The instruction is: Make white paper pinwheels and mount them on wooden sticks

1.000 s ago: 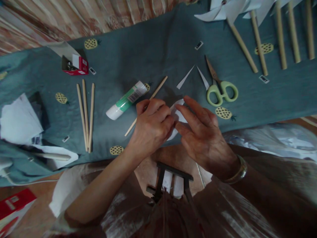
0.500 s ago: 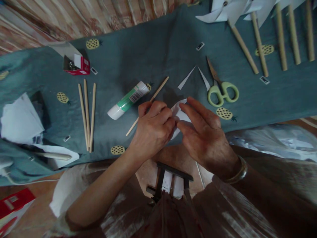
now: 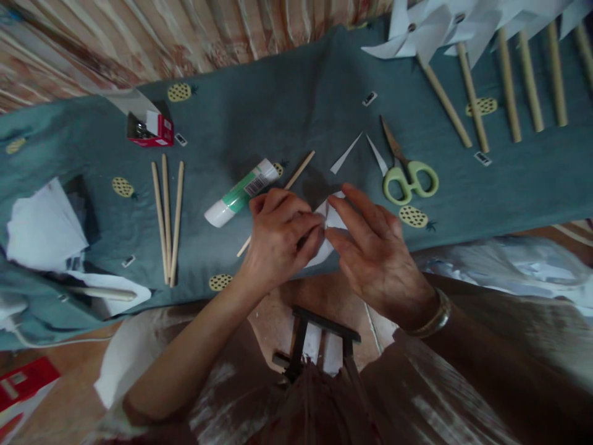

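Observation:
A folded piece of white paper (image 3: 336, 215) is held between my two hands near the table's front edge. My left hand (image 3: 282, 238) is closed with its fingertips pinching the paper's left part. My right hand (image 3: 380, 253) grips the right part between thumb and fingers, a bangle on its wrist. A thin wooden stick (image 3: 301, 168) lies partly hidden behind my left hand. Beside it rests a white and green glue stick (image 3: 241, 193). To the right are green-handled scissors (image 3: 407, 179) and two thin paper slivers (image 3: 346, 152).
Several white paper pinwheels (image 3: 419, 31) on wooden sticks line the back right. Three loose sticks (image 3: 167, 222) lie at left, below a small red box (image 3: 160, 128). A stack of white paper (image 3: 44, 228) is at far left on the teal cloth (image 3: 287, 93).
Both hands and the paper have shifted slightly left, and the paper's angle between the fingers has changed a little. The camera view has also moved slightly. Both hands keep hold.

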Demonstrator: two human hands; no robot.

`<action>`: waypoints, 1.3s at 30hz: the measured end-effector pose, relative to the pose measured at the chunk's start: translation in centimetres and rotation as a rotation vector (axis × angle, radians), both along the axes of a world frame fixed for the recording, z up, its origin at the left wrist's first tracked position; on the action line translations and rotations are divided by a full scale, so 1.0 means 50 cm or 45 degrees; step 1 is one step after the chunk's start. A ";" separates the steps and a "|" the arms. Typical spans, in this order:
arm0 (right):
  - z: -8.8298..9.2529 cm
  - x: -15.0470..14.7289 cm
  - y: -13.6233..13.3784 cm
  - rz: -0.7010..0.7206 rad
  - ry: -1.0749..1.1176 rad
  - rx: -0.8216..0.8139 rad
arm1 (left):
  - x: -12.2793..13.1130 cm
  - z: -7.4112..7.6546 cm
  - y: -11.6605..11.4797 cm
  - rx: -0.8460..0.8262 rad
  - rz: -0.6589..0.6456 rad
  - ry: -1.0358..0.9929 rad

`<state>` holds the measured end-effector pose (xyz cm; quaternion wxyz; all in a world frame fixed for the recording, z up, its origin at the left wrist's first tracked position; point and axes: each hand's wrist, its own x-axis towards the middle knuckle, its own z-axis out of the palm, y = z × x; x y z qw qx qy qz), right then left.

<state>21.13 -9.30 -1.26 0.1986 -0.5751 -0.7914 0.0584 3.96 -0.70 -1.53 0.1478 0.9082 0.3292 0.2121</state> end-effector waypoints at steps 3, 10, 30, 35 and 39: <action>-0.002 0.000 0.001 -0.003 0.035 0.000 | -0.006 -0.002 0.000 -0.032 0.005 -0.037; -0.006 -0.002 0.001 -0.019 0.060 0.020 | -0.010 -0.011 -0.013 -0.002 -0.052 0.011; -0.017 0.011 -0.002 -0.064 0.157 0.019 | -0.013 -0.012 -0.014 0.098 -0.133 0.027; -0.017 0.011 -0.002 -0.019 0.071 0.058 | -0.008 -0.012 -0.015 -0.018 -0.063 -0.021; -0.010 0.004 0.002 0.030 -0.034 0.053 | -0.006 -0.011 -0.012 -0.159 0.043 -0.107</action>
